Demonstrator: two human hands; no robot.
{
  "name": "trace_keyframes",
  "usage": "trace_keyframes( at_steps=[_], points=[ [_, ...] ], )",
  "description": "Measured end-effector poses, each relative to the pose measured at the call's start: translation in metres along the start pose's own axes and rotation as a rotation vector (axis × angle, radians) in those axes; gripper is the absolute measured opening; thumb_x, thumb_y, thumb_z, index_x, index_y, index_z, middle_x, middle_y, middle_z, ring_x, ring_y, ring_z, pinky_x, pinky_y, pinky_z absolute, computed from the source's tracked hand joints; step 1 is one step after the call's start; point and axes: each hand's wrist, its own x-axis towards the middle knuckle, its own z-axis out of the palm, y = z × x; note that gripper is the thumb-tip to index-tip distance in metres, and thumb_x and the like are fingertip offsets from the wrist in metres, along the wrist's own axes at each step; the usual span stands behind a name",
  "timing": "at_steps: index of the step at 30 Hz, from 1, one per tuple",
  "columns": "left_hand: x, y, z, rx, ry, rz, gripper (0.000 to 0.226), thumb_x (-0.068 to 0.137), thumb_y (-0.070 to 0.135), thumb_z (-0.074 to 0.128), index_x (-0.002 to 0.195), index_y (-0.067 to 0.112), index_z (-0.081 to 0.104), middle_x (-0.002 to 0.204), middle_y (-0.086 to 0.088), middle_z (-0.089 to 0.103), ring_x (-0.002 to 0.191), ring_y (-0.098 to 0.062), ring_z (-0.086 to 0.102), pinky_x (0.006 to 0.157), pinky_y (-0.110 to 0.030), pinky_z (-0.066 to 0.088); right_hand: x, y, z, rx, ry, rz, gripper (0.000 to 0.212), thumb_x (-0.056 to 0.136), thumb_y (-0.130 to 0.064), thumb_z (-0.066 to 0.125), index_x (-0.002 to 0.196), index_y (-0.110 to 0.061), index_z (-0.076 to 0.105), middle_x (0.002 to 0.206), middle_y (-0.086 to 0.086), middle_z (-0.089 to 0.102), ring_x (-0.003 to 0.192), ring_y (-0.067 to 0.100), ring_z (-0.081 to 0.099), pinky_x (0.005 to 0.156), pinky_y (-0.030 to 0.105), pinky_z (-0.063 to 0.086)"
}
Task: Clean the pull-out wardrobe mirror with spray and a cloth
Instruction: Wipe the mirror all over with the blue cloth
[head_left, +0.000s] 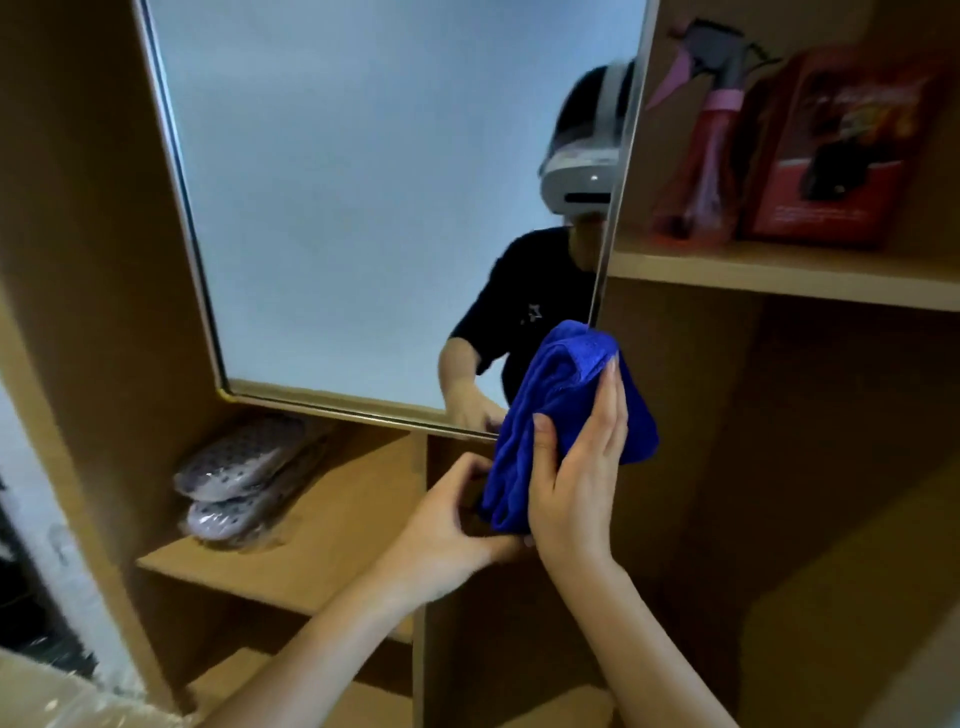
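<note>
The pull-out mirror (337, 208), framed in pale metal, stands out from the wooden wardrobe and fills the upper middle of the view. A bunched blue cloth (556, 395) covers its lower right corner. My right hand (582, 467) presses the cloth there, fingers straight along it and thumb hooked round a fold. My left hand (447, 525) sits just below the mirror's bottom edge, fingers curled at the cloth's lower end. A pink spray bottle (711, 140) with a grey trigger head stands on the shelf to the right of the mirror.
A red box (831, 150) stands beside the spray bottle on the upper right shelf (779, 275). A stack of wrapped pale slippers (244, 478) lies on the lower left shelf. A vertical wooden divider (421, 649) runs down below the mirror's corner.
</note>
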Motion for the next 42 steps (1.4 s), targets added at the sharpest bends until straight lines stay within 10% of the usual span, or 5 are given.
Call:
trace_keyframes(
  at_steps=[4,20,28,34,42],
  points=[
    [-0.008,0.010,-0.007,-0.284,-0.059,-0.050,0.024,0.089,0.001,0.061,0.108,0.010,0.051,0.105,-0.004,0.066,0.084,-0.027,0.072,0.074,-0.044,0.060,-0.007,-0.021,0.002,-0.138,0.036,0.107,0.068,0.098,-0.030,0.048,0.153,-0.016,0.009,0.158,0.005,0.019,0.144,0.015,0.015,0.115,0.018,0.014],
    [-0.013,-0.001,-0.098,-0.116,0.384,0.313,0.025,0.097,0.009,0.049,0.113,0.029,0.053,0.109,0.025,0.053,0.102,0.006,0.050,0.092,-0.032,0.049,-0.023,-0.117,0.056,0.175,0.309,0.990,0.093,0.091,-0.036,0.062,0.154,-0.014,-0.003,0.157,0.005,0.007,0.139,0.030,0.029,0.109,0.041,0.034],
    [-0.003,-0.007,-0.112,-0.259,0.498,0.198,0.029,0.094,0.013,0.057,0.111,0.032,0.044,0.123,-0.002,0.050,0.101,-0.013,0.057,0.086,-0.037,0.054,-0.011,-0.125,0.075,0.674,0.533,1.278,0.032,0.081,-0.013,0.076,0.098,-0.008,0.049,0.104,0.009,0.060,0.093,0.028,0.058,0.076,0.040,0.046],
    [0.008,-0.013,-0.096,-0.489,0.636,-0.373,0.065,0.076,0.046,0.076,0.120,0.012,0.043,0.129,-0.008,0.038,0.107,-0.025,0.052,0.090,-0.044,0.051,-0.007,-0.117,0.073,0.795,0.476,1.317,0.025,0.080,-0.013,0.077,0.096,-0.010,0.058,0.094,0.006,0.063,0.078,0.022,0.058,0.054,0.032,0.040],
    [0.006,0.005,-0.077,-0.688,0.480,-0.318,0.039,0.091,0.042,0.062,0.113,0.011,0.058,0.108,-0.007,0.066,0.096,-0.025,0.065,0.077,-0.040,0.056,0.004,-0.110,0.054,0.770,0.495,1.371,0.028,0.081,-0.016,0.077,0.088,-0.015,0.050,0.084,0.003,0.054,0.087,0.028,0.055,0.087,0.049,0.052]
  ],
)
